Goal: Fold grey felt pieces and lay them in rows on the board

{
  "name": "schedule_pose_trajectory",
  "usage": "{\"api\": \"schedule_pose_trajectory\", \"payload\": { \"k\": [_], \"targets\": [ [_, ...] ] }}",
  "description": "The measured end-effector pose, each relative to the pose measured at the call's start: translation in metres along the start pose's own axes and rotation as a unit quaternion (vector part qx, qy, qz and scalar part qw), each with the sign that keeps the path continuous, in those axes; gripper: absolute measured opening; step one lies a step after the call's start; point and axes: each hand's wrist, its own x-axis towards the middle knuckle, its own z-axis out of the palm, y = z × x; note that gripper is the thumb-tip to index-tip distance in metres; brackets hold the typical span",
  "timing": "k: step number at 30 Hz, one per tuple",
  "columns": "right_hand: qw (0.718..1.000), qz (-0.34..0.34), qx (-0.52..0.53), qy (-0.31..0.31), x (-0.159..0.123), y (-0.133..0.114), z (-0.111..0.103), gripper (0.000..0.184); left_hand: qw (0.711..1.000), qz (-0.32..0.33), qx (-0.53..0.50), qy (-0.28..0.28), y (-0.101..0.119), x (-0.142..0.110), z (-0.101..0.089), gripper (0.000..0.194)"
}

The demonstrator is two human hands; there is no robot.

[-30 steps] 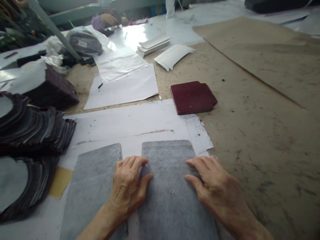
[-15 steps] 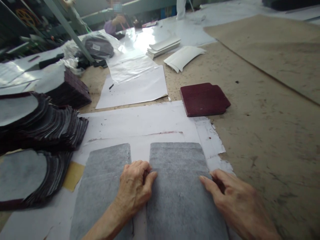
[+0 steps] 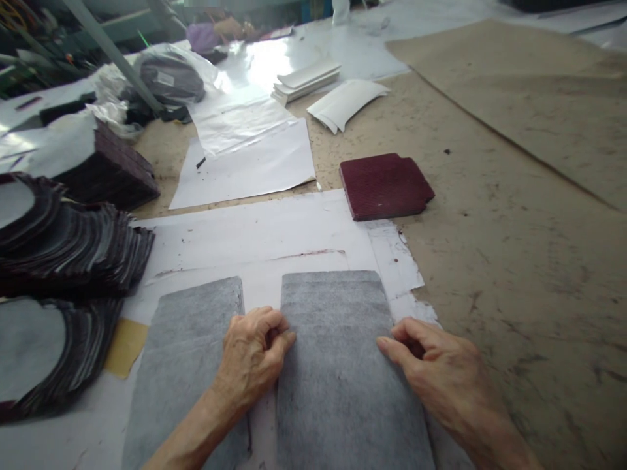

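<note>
Two grey felt-like stacks lie side by side on white paper [image 3: 274, 235] in front of me. My left hand [image 3: 252, 352] pinches the left edge of the right grey stack [image 3: 337, 365], fingers curled against the thumb. My right hand [image 3: 431, 372] grips the same stack's right edge, fingers curled under and thumb on top. The left grey stack [image 3: 189, 352] lies just beside my left wrist, untouched.
A dark red stack [image 3: 385, 186] sits beyond the paper. Piles of dark cut pieces [image 3: 63, 248] crowd the left. White sheets [image 3: 245, 163] and white folded pieces [image 3: 343, 104] lie farther back. Another person's hands [image 3: 230, 27] work at the far end. Brown board [image 3: 514, 215] covers the table to the right.
Both hands have gone from lying fairly flat on the right grey stack to curling their fingers around its side edges. The stacks have not shifted.
</note>
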Motion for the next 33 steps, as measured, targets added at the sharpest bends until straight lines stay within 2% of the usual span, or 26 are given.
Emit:
{"api": "schedule_pose_trajectory", "payload": {
  "k": [5,7,10,12,13,15,17,19,22,26,29,33],
  "targets": [
    [0.999,-0.026,-0.018,0.005,0.000,0.003,0.002,0.022,0.999,0.024,0.032,0.011,0.000,0.000,0.004,0.018],
    [0.997,-0.050,-0.054,0.028,-0.003,0.003,0.004,0.022,0.997,0.038,0.059,0.021,0.000,-0.002,0.006,0.017],
    [0.975,-0.109,-0.144,0.130,-0.011,0.001,0.006,0.013,0.985,0.074,0.118,0.106,0.000,-0.009,0.009,0.005],
    [0.950,-0.175,-0.172,0.192,-0.018,0.000,0.006,0.007,0.964,0.117,0.145,0.189,-0.001,-0.015,0.011,0.027],
    [0.942,-0.209,-0.171,0.200,-0.021,0.000,0.006,0.010,0.955,0.142,0.150,0.212,-0.002,-0.018,0.011,0.034],
    [0.937,-0.255,-0.161,0.175,-0.024,0.001,0.004,0.016,0.951,0.185,0.145,0.199,-0.004,-0.023,0.012,0.038],
    [0.941,-0.266,-0.164,0.133,-0.024,0.003,0.004,0.021,0.960,0.201,0.132,0.145,-0.005,-0.026,0.012,0.035],
    [0.945,-0.259,-0.172,0.103,-0.022,0.005,0.004,0.023,0.970,0.185,0.121,0.103,-0.004,-0.026,0.013,0.030],
    [0.953,-0.232,-0.167,0.097,-0.018,0.005,0.005,0.019,0.982,0.136,0.105,0.074,-0.001,-0.023,0.012,0.024],
    [0.980,-0.134,-0.113,0.088,-0.019,0.005,0.006,0.009,0.991,0.076,0.098,0.050,-0.003,-0.023,0.012,0.012],
    [0.996,-0.062,-0.037,0.058,-0.020,0.007,0.005,0.010,0.994,0.061,0.080,0.043,-0.008,-0.026,0.014,0.018],
    [0.999,-0.021,0.002,0.032,-0.017,0.007,0.003,0.014,0.994,0.061,0.079,0.045,-0.010,-0.026,0.015,0.022]
  ]
}}
